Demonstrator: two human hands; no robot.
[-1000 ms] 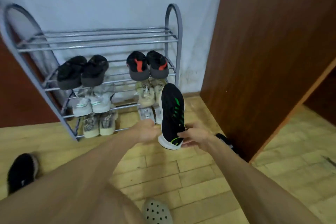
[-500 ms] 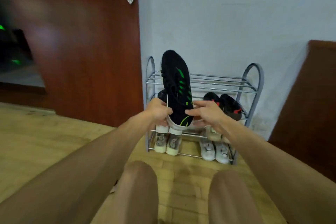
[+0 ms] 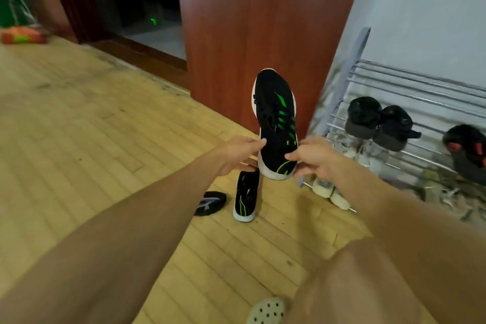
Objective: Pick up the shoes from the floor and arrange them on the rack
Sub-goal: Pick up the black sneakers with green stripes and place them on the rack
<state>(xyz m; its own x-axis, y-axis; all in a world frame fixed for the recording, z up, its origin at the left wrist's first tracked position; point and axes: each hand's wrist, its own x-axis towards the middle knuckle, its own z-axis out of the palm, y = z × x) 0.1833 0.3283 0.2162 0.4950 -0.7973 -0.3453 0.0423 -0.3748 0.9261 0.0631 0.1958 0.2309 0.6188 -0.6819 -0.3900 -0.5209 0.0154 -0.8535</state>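
The left hand (image 3: 236, 156) and right hand (image 3: 314, 159) pinch only the heel end of the shoe (image 3: 276, 116), held toe-up in the air beside the left end of the rack (image 3: 410, 92); top-heavy, it may tip and drop onto its mate (image 3: 246, 198) on the floor

Black sneaker (image 3: 276, 123) with green stripes, white sole.

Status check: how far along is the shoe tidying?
Done: a black pair and a white pair, among others, sit on the rack. In hand: left hand and right hand hold a black-and-green shoe up, not yet shelved. Left: its mate and a dark shoe lie on the floor.
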